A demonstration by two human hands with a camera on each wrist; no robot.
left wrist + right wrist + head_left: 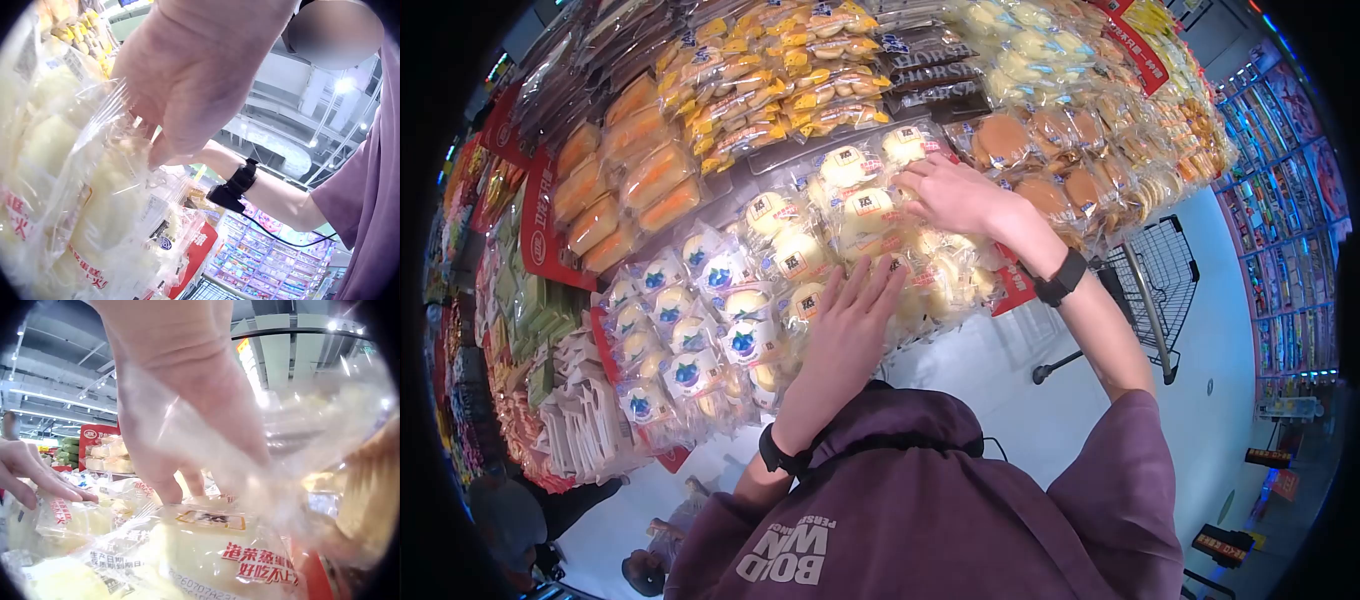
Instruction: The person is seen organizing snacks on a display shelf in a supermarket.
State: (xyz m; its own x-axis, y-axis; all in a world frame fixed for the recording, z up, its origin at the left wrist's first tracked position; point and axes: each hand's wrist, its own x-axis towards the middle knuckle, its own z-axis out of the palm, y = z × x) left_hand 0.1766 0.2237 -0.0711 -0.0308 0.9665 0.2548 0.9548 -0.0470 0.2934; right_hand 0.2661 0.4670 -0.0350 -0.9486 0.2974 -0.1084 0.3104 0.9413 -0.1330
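Cream-coloured cakes in clear wrappers (pixel 867 203) lie in a pile under both hands. The left hand (pixel 855 325) rests on the near packs with its fingers extended; in the right wrist view the same hand (pixel 37 472) lies over a wrapped cake. Farther back, the right hand (pixel 960 197) reaches across the pile, its fingertips at the packs near the rear edge. Seen from the right wrist, this hand (pixel 187 419) points its fingers down at the packs, behind a wrapped cake (pixel 206 550). In the left wrist view, wrapping film partly hides the left hand's (pixel 194 75) fingers.
Blueberry-labelled packs (pixel 686 374) and bread loaves (pixel 655 175) lie to the left, round brown cakes (pixel 1003 138) to the right. Yellow packs (pixel 835 85) are stacked behind. A shopping cart (pixel 1150 300) stands on the right, and people (pixel 665 550) are at the lower left.
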